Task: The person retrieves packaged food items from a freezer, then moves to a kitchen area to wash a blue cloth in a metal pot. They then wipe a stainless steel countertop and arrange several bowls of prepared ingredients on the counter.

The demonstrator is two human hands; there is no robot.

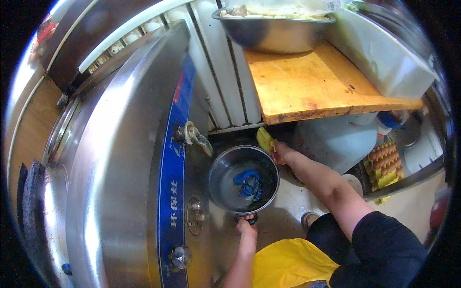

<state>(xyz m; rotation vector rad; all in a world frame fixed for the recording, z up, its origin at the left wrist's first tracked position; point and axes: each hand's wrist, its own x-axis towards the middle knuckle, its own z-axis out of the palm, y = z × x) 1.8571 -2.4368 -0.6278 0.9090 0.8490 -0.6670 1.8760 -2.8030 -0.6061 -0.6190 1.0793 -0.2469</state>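
Observation:
A round metal pot (224,183) with dark sides is in front of me, beside the steel appliance (122,180). My left hand (247,226) grips the pot's black handle (252,219) at its near side. A crumpled blue thing (250,183) lies in the pot; I cannot tell whether it is a cloth or a plastic bag. At the pot's far right rim, my right hand (280,153) holds a yellow-green piece (265,139), perhaps a cloth or a sponge. Its fingers are partly hidden. A metal tap-like valve (196,138) juts from the appliance just left of the pot.
A wooden board (309,82) at the upper right carries a steel bowl (273,34) of food and a white bin (385,54). Beneath it are a pale plastic jug (335,140) and trays of brown eggs (385,162). Knobs (180,257) stick out from the appliance's blue strip.

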